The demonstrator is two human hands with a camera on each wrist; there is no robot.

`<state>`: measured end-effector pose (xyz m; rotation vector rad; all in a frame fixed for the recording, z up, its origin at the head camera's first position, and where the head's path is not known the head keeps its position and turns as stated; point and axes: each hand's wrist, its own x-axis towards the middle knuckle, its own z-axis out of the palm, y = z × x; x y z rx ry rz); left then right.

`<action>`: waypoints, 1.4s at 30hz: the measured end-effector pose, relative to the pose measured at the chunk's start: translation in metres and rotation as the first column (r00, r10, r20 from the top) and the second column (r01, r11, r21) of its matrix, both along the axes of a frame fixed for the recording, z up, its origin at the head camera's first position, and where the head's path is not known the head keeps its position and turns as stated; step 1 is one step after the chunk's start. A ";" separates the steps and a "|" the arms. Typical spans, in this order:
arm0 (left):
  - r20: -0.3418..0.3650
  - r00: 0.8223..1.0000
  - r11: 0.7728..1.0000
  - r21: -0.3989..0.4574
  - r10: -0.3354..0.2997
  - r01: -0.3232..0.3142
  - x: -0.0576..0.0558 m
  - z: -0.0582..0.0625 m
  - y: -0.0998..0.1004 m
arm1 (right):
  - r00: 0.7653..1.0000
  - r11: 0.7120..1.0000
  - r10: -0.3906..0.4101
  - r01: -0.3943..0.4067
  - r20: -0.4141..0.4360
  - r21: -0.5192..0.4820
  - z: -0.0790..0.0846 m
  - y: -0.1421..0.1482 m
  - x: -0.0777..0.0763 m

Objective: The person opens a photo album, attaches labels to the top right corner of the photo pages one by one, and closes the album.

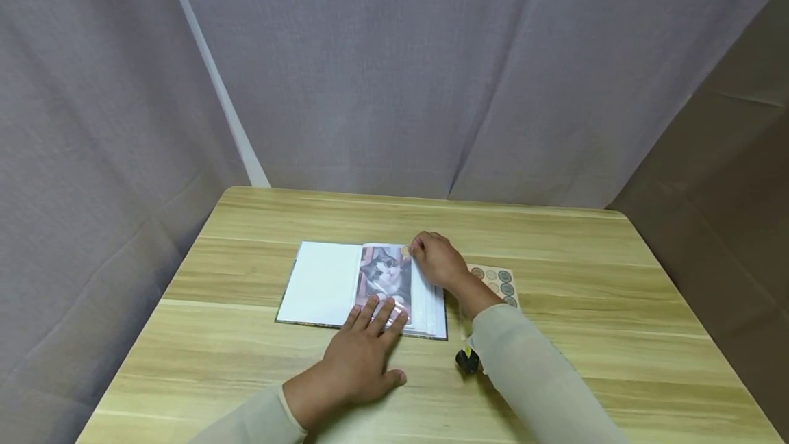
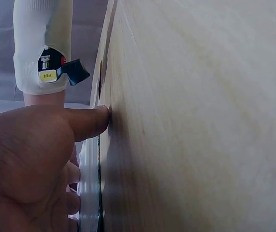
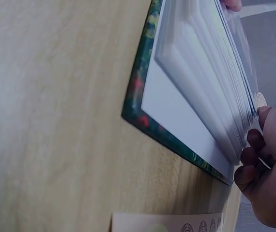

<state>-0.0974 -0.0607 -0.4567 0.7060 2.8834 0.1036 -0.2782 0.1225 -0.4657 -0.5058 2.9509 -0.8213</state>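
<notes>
A photo album (image 1: 327, 279) lies spread on the table, its right-hand page showing a grey-and-white cat photo (image 1: 383, 273) in a clear sleeve. My left hand (image 1: 364, 355) rests with spread, straight fingers on the photo's lower part; its thumb touches the tabletop (image 2: 186, 121). At the page's upper right corner, my right hand (image 1: 439, 259) pinches the edge of a small round tan sticker (image 1: 405, 251). In the right wrist view, the thumb is at the sticker (image 3: 260, 100) and the other fingers curl beside the page edges (image 3: 210, 82). The index fingertip is hidden.
A sheet of round stickers (image 1: 491, 276) lies right of the album, partly under my right forearm. A black strap end (image 1: 467, 360) hangs from the right sleeve (image 1: 536, 368). Grey curtains (image 1: 370, 74) stand behind and beside the table.
</notes>
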 end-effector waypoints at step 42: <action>0.002 1.000 1.000 0.001 0.007 -0.007 -0.001 -0.001 -0.002 | 0.913 0.896 0.363 -0.286 -0.187 0.340 0.007 0.009 0.022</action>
